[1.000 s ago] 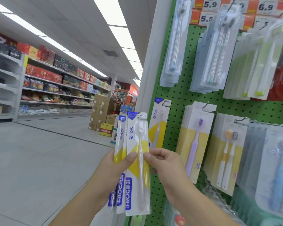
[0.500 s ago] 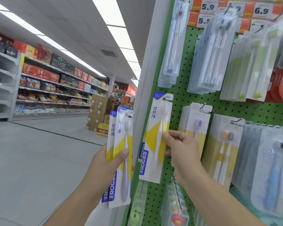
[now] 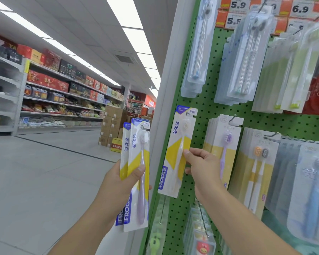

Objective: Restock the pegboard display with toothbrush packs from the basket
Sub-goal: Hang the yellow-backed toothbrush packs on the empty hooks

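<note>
Our right hand (image 3: pixel 201 163) pinches one toothbrush pack (image 3: pixel 179 151) mid-card, its hang hole up at 12 o'clock against the green pegboard (image 3: pixel 203 109), probably so it slips onto a hook. Our left hand (image 3: pixel 122 178) grips the spare packs (image 3: pixel 136 173) at 9 o'clock, out of the way.

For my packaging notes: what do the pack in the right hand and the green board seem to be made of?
Pack in the right hand: likely printed card with a clear plastic blister, glossy over the brush. Green board: rigid perforated panel, painted, possibly metal; regular holes show.
</note>
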